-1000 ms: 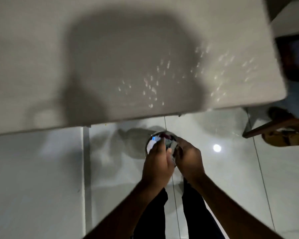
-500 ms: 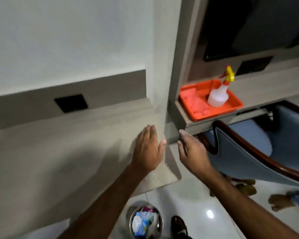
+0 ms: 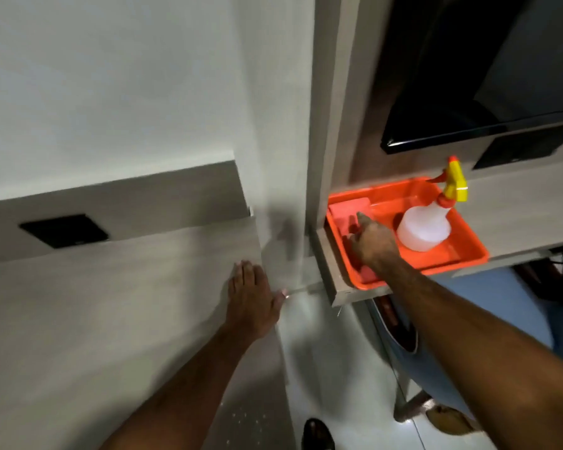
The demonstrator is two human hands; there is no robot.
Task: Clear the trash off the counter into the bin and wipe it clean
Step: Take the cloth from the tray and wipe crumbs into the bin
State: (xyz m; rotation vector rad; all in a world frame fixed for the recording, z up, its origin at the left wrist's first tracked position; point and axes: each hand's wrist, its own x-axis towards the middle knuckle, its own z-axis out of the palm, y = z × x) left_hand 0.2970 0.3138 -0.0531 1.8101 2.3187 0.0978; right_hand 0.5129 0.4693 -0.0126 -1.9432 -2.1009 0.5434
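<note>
A pale wood-grain counter (image 3: 111, 303) fills the lower left of the frame, running up to a low grey backsplash with a black square outlet plate (image 3: 64, 230) set into it at the far left. Above it, the upper left is plain white wall.

Near the centre, the left hand (image 3: 252, 300) lies flat and palm down on the counter's right edge, fingers together and pointing up the frame, thumb spread out to the right past the edge. It holds nothing. Its bare forearm runs down to the bottom of the frame. Just below it, at the bottom centre, small white crumbs (image 3: 244, 417) speckle the counter's near corner. A dark shoe (image 3: 317, 435) shows on the glossy floor at the bottom edge.

Right of centre, a lower shelf (image 3: 517, 209) carries an orange plastic tray (image 3: 465, 251). The right hand (image 3: 369, 241) reaches into the tray's left half, fingers spread loosely and pressed down on an orange cloth (image 3: 350, 211) lying in it; whether it grips the cloth cannot be told. In the tray's right half stands 1 white spray bottle (image 3: 424, 227) with a yellow trigger head, upright, just beside the hand.

In the upper right hangs a dark screen (image 3: 488, 76). In the lower right, behind the right forearm, sits a blue-cushioned chair (image 3: 468, 352) with a dark wooden frame.
</note>
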